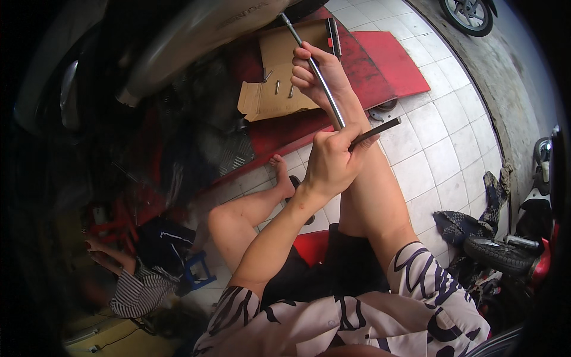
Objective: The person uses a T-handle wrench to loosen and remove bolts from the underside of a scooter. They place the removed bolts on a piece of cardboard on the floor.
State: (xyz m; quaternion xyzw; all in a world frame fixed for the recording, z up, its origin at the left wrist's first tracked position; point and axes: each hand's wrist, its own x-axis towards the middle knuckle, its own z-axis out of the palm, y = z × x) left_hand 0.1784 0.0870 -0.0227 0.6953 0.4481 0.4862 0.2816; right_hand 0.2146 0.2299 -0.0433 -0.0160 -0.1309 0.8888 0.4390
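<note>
Though its crossbar point(383, 127) looks dark, the wrench shaft point(325, 91) gleams; straight, silver

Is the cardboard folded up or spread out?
Spread out: the cardboard lies open on the red platform, bolts on top.

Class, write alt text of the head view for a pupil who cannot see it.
A person's left hand grips the crossbar of a T-handle wrench while the right hand curls around its shaft, the tip near a pale motorbike panel. Loose bolts lie on cardboard on a red platform; another person in a striped shirt is at lower left.
</note>
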